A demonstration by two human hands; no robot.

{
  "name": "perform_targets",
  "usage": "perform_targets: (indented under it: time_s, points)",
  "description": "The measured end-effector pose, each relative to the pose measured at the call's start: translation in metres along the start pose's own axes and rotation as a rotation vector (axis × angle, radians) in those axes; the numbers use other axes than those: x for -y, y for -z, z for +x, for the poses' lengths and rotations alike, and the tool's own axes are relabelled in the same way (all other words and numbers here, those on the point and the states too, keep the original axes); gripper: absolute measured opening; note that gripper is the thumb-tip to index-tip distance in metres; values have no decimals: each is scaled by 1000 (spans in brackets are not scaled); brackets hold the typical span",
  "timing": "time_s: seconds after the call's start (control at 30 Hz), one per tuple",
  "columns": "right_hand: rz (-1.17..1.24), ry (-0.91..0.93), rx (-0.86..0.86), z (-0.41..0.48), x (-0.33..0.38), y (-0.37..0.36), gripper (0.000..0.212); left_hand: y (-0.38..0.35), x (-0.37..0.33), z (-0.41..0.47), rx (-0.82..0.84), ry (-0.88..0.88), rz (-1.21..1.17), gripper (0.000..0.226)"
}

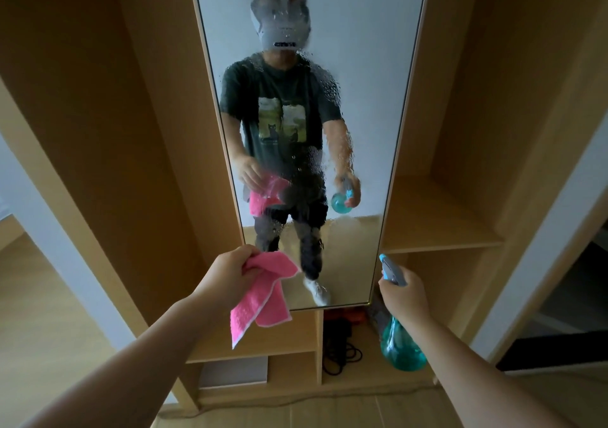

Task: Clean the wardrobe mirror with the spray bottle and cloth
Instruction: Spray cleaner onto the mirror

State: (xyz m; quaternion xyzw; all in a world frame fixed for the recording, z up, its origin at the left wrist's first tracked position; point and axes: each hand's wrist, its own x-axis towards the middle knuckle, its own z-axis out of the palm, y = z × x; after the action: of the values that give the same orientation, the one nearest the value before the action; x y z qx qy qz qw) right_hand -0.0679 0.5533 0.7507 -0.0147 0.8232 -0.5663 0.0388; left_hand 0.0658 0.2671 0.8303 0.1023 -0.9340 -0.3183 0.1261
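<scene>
A tall narrow wardrobe mirror (362, 65) stands straight ahead, its middle streaked with wet droplets. My left hand (230, 269) grips a pink cloth (263, 299) that hangs down in front of the mirror's lower left corner, apart from the glass. My right hand (406, 291) holds a teal spray bottle (399, 345) by its neck, just right of the mirror's bottom right corner, with the blue nozzle pointing up and to the left. A person with the cloth and bottle is reflected in the glass.
Open wooden wardrobe compartments flank the mirror, with a shelf (441, 230) at the right. Below the mirror, cubbies hold a black cable (342, 355) and a grey box (233, 371). Wooden floor lies underfoot.
</scene>
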Motion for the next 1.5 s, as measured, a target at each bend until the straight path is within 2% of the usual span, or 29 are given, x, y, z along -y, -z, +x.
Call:
perform_targets:
  time_s: [0.07, 0.17, 0.27, 0.93, 1.1, 1.4, 1.5]
  points:
    - [-16, -11, 17, -1, -2, 1, 17, -2, 0, 0, 2, -1, -1, 13]
    - [-35, -15, 50, -2, -6, 1, 35, -4, 1, 0, 14, -10, 5, 14]
    - [-44, -26, 58, -4, -7, -1, 40, -6, 4, -1, 13, -7, 3, 17]
    - [-91, -161, 59, -12, -70, -24, 24, -50, 43, -20, 88, 109, -4, 18]
    - [-125, -153, 70, -14, -73, -29, 27, -51, 51, -23, 79, 123, 5, 18]
    - [-268, -99, 76, -21, -70, -39, 14, -47, 60, -31, 61, 142, 0, 18]
    - [-222, -84, 149, -24, -68, -53, 24, -40, 66, -37, 47, 166, -7, 23]
